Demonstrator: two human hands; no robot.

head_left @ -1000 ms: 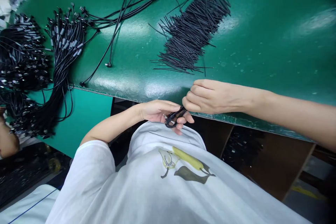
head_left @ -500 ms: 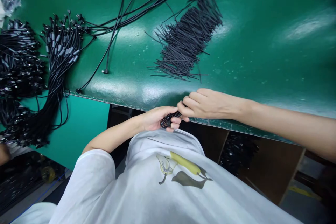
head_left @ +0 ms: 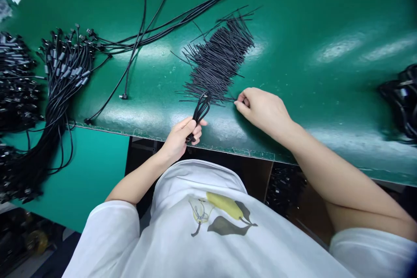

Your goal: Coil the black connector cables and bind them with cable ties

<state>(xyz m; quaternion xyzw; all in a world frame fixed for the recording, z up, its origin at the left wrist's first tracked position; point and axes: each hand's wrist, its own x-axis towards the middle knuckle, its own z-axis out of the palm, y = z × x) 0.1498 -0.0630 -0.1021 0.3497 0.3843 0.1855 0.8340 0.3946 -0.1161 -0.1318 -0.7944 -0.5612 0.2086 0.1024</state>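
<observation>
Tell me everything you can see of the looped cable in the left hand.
The cable is thin and black, with a smooth, plastic-looking coat. It is folded into narrow loops that point up and away, tips at the near edge of the strip pile. The left hand grips it low down, a dark connector showing below the fingers. The grip hides the middle.

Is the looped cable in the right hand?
No, the left hand grips the looped black cable, while the right hand is beside the pile of thin black ties.
</observation>
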